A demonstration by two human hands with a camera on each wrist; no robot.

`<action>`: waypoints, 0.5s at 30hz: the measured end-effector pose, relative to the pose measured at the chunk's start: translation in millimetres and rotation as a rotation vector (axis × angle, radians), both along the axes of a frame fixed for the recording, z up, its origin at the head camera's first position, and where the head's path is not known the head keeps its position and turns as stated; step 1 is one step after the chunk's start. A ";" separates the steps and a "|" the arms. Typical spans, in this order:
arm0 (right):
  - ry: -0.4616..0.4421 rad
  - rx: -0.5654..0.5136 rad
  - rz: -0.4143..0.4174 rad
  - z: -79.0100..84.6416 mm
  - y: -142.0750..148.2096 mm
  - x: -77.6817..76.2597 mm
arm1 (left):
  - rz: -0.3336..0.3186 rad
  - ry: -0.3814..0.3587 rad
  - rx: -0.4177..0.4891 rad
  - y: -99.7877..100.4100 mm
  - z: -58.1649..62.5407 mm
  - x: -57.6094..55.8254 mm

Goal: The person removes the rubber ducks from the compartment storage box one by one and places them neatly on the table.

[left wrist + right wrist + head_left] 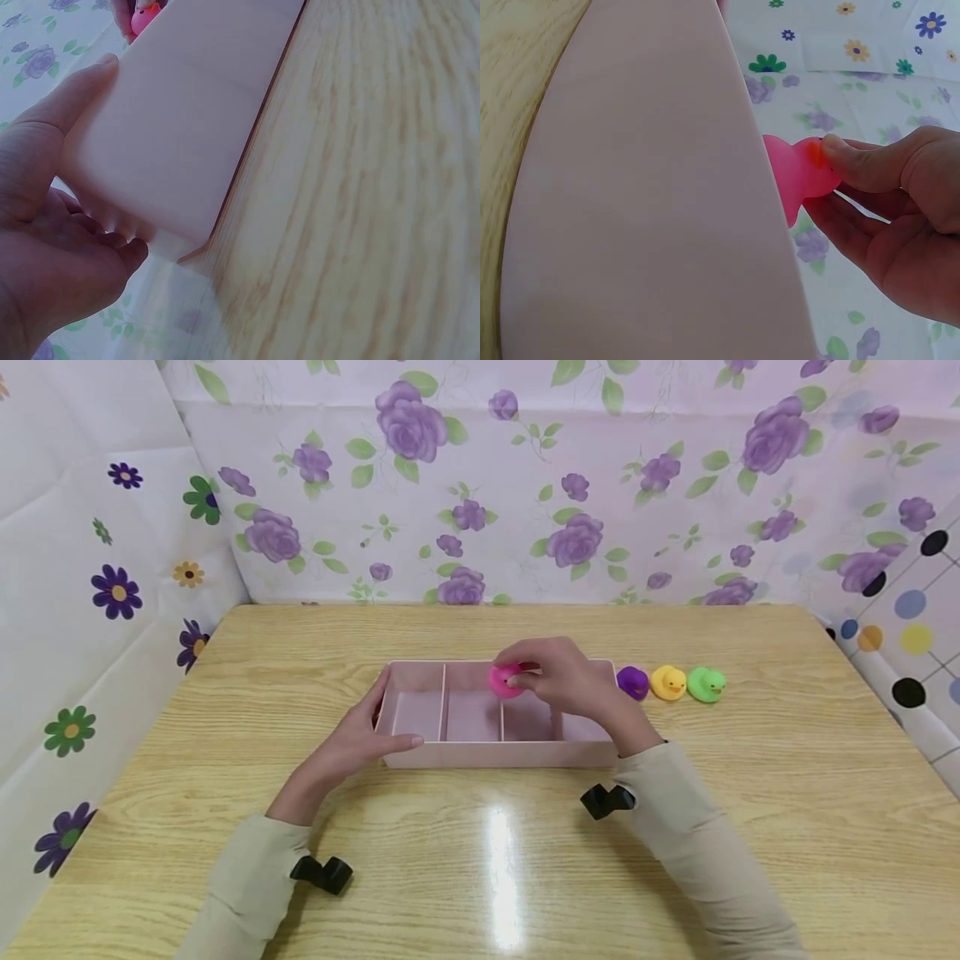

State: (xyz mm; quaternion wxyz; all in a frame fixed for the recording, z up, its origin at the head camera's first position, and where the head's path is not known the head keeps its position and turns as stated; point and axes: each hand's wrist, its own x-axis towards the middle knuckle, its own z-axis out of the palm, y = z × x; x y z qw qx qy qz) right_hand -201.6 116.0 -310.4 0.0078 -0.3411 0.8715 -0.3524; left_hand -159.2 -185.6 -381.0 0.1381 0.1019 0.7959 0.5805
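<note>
A pale pink divided box (487,755) sits on the table, its compartments side by side. At its left end my left hand (356,735) grips it, thumb along the front rim and fingers against the end wall; the left wrist view shows these fingers (124,251) bent by the box's corner. My right hand (566,681) pinches a bright pink rubber duck (504,680) by its head, over the divider right of the second compartment. In the right wrist view the duck's lower part (781,180) is partly hidden behind the box's front wall.
Just right of the box, a purple duck (633,683), a yellow duck (668,682) and a green duck (707,684) stand in a row. The wooden table (420,860) meets a flowered cloth (525,485) at the back. Black wrist mounts (322,874) sit on both sleeves.
</note>
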 end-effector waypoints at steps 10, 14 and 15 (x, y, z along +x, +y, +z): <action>-0.013 0.001 -0.043 -0.3 18.4 -2.0 | -0.005 -0.003 -0.001 -0.5 -0.7 -0.4; 0.000 -0.006 -0.055 -1.8 25.3 -3.0 | -0.003 -0.003 -0.001 -0.4 -1.1 -0.7; 0.002 -0.010 -0.056 -2.3 26.9 -3.2 | -0.002 -0.002 -0.002 -0.3 -1.2 -0.7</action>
